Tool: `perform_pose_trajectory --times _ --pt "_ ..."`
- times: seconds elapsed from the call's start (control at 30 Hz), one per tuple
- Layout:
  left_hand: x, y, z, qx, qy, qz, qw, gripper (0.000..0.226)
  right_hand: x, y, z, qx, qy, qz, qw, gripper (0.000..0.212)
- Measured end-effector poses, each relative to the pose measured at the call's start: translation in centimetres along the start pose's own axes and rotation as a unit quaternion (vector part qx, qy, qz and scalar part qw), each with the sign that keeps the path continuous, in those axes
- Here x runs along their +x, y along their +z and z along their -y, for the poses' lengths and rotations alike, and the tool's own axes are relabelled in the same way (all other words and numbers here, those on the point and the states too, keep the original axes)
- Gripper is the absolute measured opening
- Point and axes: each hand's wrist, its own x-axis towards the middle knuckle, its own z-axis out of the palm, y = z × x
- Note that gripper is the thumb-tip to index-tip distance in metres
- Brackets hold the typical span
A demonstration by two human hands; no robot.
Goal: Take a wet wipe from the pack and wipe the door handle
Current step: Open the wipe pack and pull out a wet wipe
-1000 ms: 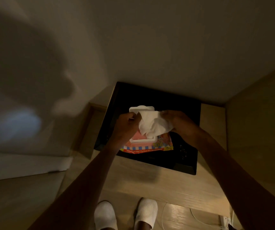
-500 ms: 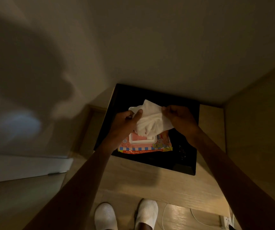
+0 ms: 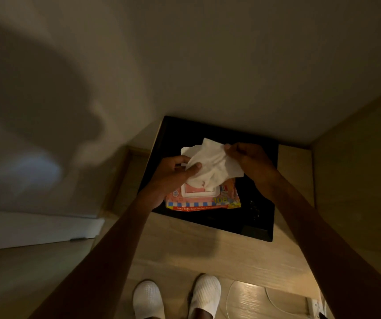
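A white wet wipe (image 3: pixel 214 164) is stretched between my two hands above the pack. My left hand (image 3: pixel 173 173) pinches its lower left part with thumb and fingers. My right hand (image 3: pixel 247 160) grips its upper right corner. The wipe's bottom still reaches down into the opening of the pink and orange wet wipe pack (image 3: pixel 205 200), whose white flip lid (image 3: pixel 188 150) stands open behind the wipe. The pack lies flat on a black glass panel (image 3: pixel 249 217). No door handle is in view.
The black panel is set in a light wooden counter (image 3: pixel 208 247) with a wooden side wall (image 3: pixel 359 162) to the right and a pale wall behind. Below are my two white slippers (image 3: pixel 178 298) and a white cable (image 3: pixel 274 298) on the floor.
Both hands have lifted and spread the wipe wider, drawing it further out of the pack. My right hand moved up and to the right.
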Motion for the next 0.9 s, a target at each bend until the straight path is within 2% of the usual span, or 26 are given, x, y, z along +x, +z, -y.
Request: perform_pose_trajectory --times 0.1,0.2,0.4,0.63,0.7,0.8,0.83,0.9 --pt "-0.1 -0.2 0.2 0.074 -0.012 0.054 0.996 0.036 -0.1 -0.2 -0.3 0.016 0.001 -0.007 1.0 0.021" --pt "-0.1 -0.4 0.5 0.127 -0.021 0.092 0.987 0.033 -0.1 -0.7 -0.4 0.031 0.011 -0.022 0.999 0.018" --pt "0.1 -1.0 0.0 0.1 -0.017 0.065 0.993 0.026 0.1 -1.4 -1.1 0.031 0.027 -0.051 0.998 0.023" --pt "0.2 -0.6 0.2 0.141 -0.005 0.07 0.988 0.028 -0.1 -1.6 -1.2 0.058 0.013 -0.064 0.996 0.019" --pt "0.2 -0.6 0.3 0.134 0.001 0.054 0.99 0.024 -0.1 -2.0 -1.2 0.061 0.023 -0.043 0.997 0.024" --pt "0.2 -0.7 0.7 0.094 0.016 0.021 0.995 0.011 -0.4 -2.6 -1.0 0.044 0.045 0.044 0.997 0.051" --pt "0.2 -0.7 0.8 0.076 0.017 0.01 0.997 0.009 -0.5 -2.7 -1.0 0.022 0.047 0.082 0.995 0.052" --pt "0.3 -0.5 0.9 0.059 0.019 0.007 0.998 0.014 -0.8 -2.6 -1.0 -0.015 0.052 0.151 0.987 0.031"
